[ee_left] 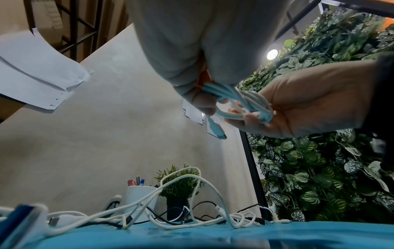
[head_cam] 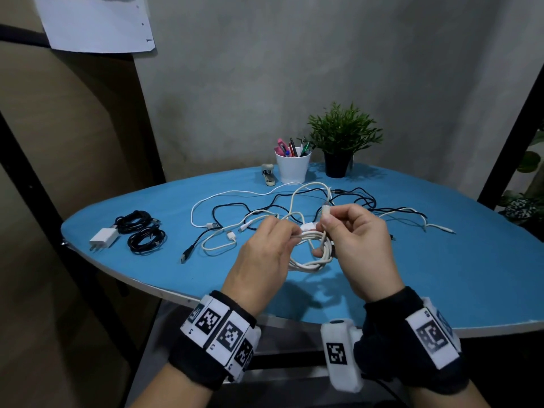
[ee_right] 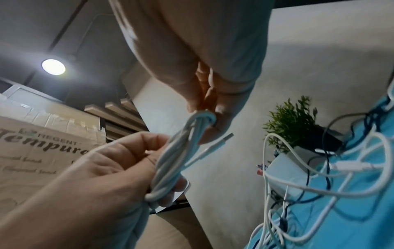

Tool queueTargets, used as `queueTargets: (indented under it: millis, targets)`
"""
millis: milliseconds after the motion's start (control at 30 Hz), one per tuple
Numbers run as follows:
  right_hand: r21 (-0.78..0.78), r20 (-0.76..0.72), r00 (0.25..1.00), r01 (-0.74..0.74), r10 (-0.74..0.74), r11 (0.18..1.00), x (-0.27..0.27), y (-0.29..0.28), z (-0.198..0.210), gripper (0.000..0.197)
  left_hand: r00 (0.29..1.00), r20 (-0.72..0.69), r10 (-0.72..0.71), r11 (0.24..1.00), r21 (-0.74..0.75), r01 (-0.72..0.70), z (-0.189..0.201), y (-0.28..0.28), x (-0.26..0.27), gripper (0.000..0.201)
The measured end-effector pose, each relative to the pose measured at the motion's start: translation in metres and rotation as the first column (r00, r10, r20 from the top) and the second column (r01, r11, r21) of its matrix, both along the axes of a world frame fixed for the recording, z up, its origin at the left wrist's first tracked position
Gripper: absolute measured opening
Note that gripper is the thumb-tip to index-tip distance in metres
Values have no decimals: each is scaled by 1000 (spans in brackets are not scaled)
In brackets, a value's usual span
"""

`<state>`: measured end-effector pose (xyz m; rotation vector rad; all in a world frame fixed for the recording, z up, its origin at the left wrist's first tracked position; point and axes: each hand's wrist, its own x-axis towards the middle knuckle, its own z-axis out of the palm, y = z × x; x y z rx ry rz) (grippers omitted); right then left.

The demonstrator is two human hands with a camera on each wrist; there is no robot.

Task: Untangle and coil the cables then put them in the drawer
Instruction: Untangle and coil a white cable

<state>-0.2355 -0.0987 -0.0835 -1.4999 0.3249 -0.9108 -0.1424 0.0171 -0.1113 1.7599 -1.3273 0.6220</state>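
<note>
**Other Things on the Blue Table**

Far past the hands stands a white cup (head_cam: 293,167) full of pens. A little green plant (head_cam: 341,139) in a black pot sits to its right. A small stapler (head_cam: 268,174) lies to its left. A white plug (head_cam: 103,239) lies far left of the hands.

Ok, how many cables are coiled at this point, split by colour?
Black coils, lying on the table: 2
White coil, held between the left hand and the right hand: 1
Total: 3
The loose tangle behind is too interlaced to count.
</note>
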Motion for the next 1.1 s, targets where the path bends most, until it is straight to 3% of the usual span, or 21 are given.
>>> queueTargets:
  millis: [267,500,600,767,933,1100]
  targets:
    - [-155,-65,997,40,-50,987,1,3,5,8,1000,24,2,996,-85,0,1,-5,1,16]
    - [-399,-284,957,-57,-65,915,-1,-5,3,20,999,-4,52,990,-133,-52,6,-6,2,13]
    - [-442,-305,952,-107,-37,891,-3,-5,3,20,998,-28,56,988,-144,-60,7,-7,4,15]
    - [-426,-276,959,-65,-61,903,-6,-5,8,17,998,-28,49,985,-166,-53,11,-9,-1,13]
    - [-329,-225,974,-89,13,940,-9,-8,7,15,964,-263,-27,971,-237,-37,14,-12,-3,9]
    - [-368,-199,980,-54,-22,928,-8,-8,4,21,840,-525,-133,981,-192,35,16,-10,-11,6]
